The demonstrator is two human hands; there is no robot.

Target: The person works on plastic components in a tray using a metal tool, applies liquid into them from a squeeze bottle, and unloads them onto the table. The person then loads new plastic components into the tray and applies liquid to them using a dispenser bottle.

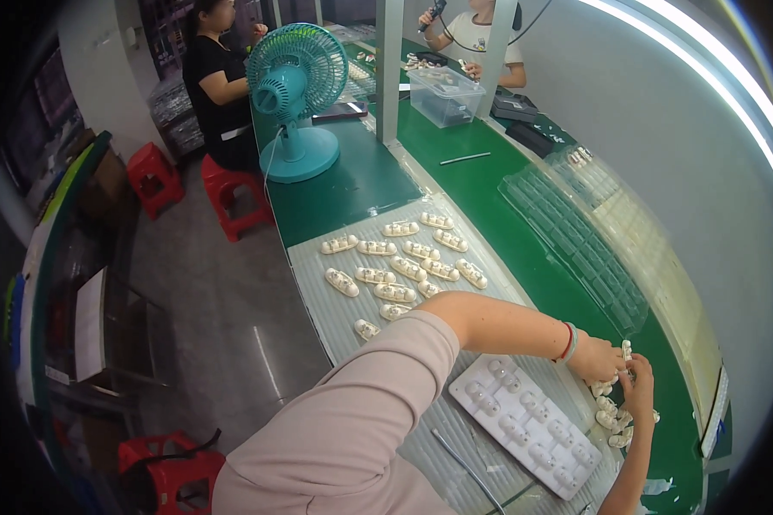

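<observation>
At the right edge of the workbench, my left hand (pixel 597 359) and my right hand (pixel 638 386) come together with fingers closed. Between their fingertips stands a small cream moulded piece (pixel 627 348); the lower part of it is hidden by the fingers. Just under the hands lies a loose pile of similar cream pieces (pixel 608 415), partly covered by my right hand. A white moulded tray (pixel 524 429) with rounded hollows lies to the left of the pile, below my left forearm.
Several boat-shaped cream pieces (pixel 395 293) are spread on a ribbed pale sheet (pixel 318 266). Clear plastic trays (pixel 575 249) lie along the right. A teal fan (pixel 296 154) and a clear bin (pixel 445 96) stand farther back. Two people sit beyond. A metal rod (pixel 468 470) lies near me.
</observation>
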